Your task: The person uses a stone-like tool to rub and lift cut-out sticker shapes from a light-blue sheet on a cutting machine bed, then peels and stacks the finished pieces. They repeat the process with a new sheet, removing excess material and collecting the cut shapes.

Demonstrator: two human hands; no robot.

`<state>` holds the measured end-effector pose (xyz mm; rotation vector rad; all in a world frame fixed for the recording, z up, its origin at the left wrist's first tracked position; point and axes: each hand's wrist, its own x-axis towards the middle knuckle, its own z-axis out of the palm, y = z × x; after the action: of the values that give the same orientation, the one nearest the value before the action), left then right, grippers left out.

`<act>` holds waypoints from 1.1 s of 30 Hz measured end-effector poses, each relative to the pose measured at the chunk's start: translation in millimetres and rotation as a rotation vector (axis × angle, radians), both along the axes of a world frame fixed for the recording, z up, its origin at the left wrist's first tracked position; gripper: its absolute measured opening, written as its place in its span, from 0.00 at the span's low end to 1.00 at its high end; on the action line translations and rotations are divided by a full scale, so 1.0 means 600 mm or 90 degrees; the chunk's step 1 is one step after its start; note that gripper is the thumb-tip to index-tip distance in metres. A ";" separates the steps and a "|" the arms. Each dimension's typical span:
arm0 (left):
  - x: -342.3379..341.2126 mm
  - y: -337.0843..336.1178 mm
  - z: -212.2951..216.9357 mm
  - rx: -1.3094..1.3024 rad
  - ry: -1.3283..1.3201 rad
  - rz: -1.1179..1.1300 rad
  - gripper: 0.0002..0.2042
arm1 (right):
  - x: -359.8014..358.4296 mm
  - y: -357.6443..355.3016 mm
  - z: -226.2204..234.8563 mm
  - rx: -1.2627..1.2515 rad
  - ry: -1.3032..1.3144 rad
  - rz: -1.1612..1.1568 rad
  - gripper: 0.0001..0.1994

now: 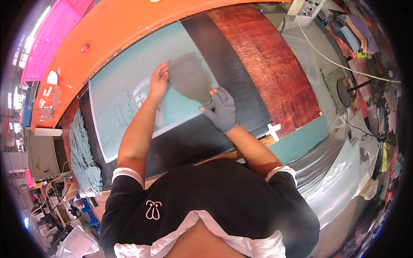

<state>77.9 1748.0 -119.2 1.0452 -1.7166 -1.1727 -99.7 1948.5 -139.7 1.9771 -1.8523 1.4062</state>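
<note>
Head view: the flat, dark-grey, rounded, felt-like sheet [189, 78] lies between the fingers of the bare left hand [158, 84], bunched at its left edge, pinch unclear, and grey-gloved right hand [223, 112], spread around its tapered tip. Probably light, flexible; best held by opposite edges.

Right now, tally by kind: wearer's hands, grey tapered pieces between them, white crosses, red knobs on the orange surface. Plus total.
Hands: 2 (bare left hand, gloved right hand)
Grey tapered pieces: 1
White crosses: 1
Red knobs: 1, on the orange surface
Total: 5
</note>
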 end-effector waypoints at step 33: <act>0.110 0.181 -0.019 -0.403 -0.293 -0.002 0.24 | -0.036 0.087 -0.004 0.043 -0.419 -0.119 0.15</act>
<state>144.1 1856.7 -130.3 0.9420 -2.2335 -0.3300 -121.2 2000.8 -141.9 1.3970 -2.2695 2.1250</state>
